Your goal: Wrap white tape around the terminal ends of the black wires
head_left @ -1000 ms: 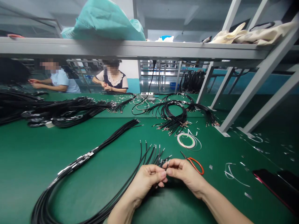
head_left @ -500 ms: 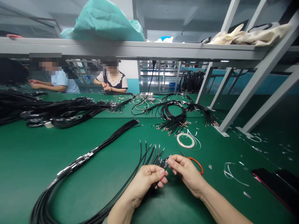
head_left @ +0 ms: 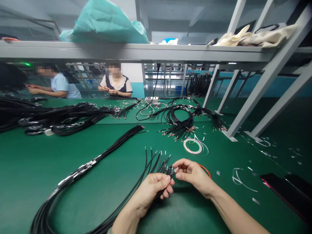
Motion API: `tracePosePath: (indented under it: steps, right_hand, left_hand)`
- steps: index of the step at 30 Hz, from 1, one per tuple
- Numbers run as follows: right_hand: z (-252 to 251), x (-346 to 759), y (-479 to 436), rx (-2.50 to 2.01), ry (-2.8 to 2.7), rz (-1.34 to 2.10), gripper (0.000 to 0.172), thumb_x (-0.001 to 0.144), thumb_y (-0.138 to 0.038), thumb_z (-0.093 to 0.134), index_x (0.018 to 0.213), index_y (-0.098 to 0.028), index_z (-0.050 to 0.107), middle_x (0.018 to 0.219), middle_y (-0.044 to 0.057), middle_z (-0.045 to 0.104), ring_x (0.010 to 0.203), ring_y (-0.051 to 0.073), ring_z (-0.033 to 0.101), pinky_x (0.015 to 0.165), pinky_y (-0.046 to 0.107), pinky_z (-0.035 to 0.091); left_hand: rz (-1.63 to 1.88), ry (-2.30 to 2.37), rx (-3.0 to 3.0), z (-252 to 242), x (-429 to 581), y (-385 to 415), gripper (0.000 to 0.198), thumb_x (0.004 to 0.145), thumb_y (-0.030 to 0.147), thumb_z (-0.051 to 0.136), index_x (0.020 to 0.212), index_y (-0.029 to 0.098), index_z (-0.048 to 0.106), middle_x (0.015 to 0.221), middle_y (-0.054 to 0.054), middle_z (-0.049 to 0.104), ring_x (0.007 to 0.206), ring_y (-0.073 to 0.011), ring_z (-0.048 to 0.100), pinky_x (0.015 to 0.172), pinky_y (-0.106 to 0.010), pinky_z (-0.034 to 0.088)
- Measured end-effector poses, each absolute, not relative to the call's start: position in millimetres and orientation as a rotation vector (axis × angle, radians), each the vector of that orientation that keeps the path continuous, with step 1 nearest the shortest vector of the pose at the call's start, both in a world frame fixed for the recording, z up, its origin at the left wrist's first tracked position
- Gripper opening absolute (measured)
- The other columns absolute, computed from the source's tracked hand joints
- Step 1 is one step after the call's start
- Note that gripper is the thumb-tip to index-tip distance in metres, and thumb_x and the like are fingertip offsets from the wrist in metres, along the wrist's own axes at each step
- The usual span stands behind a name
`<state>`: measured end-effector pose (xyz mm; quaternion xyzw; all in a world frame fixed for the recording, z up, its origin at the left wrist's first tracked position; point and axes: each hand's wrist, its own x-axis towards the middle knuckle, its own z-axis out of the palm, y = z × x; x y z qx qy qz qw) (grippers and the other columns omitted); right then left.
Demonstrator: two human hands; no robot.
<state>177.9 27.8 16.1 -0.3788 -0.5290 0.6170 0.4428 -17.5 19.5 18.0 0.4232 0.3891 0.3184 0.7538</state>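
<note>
My left hand [head_left: 156,187] is closed around a bunch of thin black cables [head_left: 159,161], whose silvery tips fan out above the fingers. Just right of it, my right hand [head_left: 193,177] has its thumb and forefinger at the tip of one black cable [head_left: 175,169], bent in a loose pinch. From the left hand the cables loop down toward the near edge and curve back up on the left as a long bundle [head_left: 90,165] with shiny silver bands. Orange-handled scissors [head_left: 205,170] lie partly hidden behind my right hand.
A roll of narrow white tape [head_left: 193,146] lies beyond my hands. Coiled black cables [head_left: 181,118] and a large cable pile [head_left: 65,117] are farther back. Dark phones [head_left: 280,188] lie at right. Metal shelf legs [head_left: 258,78] rise there. Two people sit across the table.
My right thumb and forefinger have shifted slightly and parted a little at the cable tip. The left hand keeps its hold. The whole view has moved slightly.
</note>
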Motion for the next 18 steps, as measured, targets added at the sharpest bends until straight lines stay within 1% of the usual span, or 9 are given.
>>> tracePosePath:
  steps: [2,5,9,11,15,18]
  right_hand:
    - [15.7,175.5,27.4,-0.930,-1.297,1.519,0.024,0.070,-0.033,0.077,0.087,-0.020,0.067,0.080,0.000,0.063,0.076,0.015,0.057,0.075,0.029,0.044]
    - [15.6,171.9,26.3,-0.911,-1.317,1.517,0.019,0.073,-0.033,0.075,0.081,-0.019,0.066,0.077,-0.001,0.061,0.073,0.014,0.055,0.071,0.026,0.043]
    - [13.3,168.9,25.0,-0.892,-1.393,1.501,0.020,0.080,-0.038,0.067,0.083,-0.018,0.064,0.073,-0.001,0.058,0.066,0.013,0.052,0.062,0.024,0.041]
    - [11.4,168.0,24.8,-0.902,-1.412,1.474,0.022,0.081,-0.040,0.065,0.084,-0.018,0.063,0.073,-0.001,0.057,0.063,0.012,0.051,0.060,0.024,0.041]
    - [9.7,167.9,26.6,-0.935,-1.421,1.420,0.023,0.081,-0.040,0.064,0.085,-0.018,0.064,0.074,0.000,0.058,0.066,0.014,0.052,0.060,0.024,0.042]
    - [9.7,171.1,30.2,-0.949,-1.445,1.413,0.024,0.077,-0.038,0.069,0.091,-0.019,0.066,0.081,0.002,0.064,0.073,0.015,0.057,0.066,0.026,0.045]
  left_hand:
    - [0.687,0.843,0.918,18.8,-17.1,19.2,0.026,0.077,0.036,0.069,0.077,0.009,0.070,0.059,-0.002,0.062,0.047,-0.0040,0.049,0.046,-0.014,0.032]
    - [0.674,0.836,0.916,20.2,-16.5,18.5,0.027,0.077,0.036,0.068,0.076,0.009,0.070,0.059,-0.002,0.062,0.047,-0.0038,0.049,0.046,-0.014,0.032]
    - [0.673,0.844,0.929,20.0,-16.6,18.0,0.029,0.077,0.038,0.068,0.077,0.009,0.070,0.059,-0.002,0.062,0.047,-0.0042,0.049,0.046,-0.015,0.032]
    - [0.674,0.865,0.944,19.1,-16.5,17.9,0.030,0.076,0.040,0.068,0.077,0.010,0.070,0.059,-0.002,0.063,0.047,-0.0046,0.049,0.047,-0.015,0.032]
    - [0.691,0.940,0.970,16.3,-14.4,18.9,0.032,0.072,0.042,0.071,0.075,0.011,0.068,0.059,-0.001,0.062,0.047,-0.0052,0.049,0.046,-0.016,0.032]
    - [0.726,1.005,1.013,11.7,-10.5,20.7,0.035,0.068,0.045,0.072,0.072,0.012,0.064,0.059,0.000,0.062,0.046,-0.0056,0.048,0.046,-0.017,0.032]
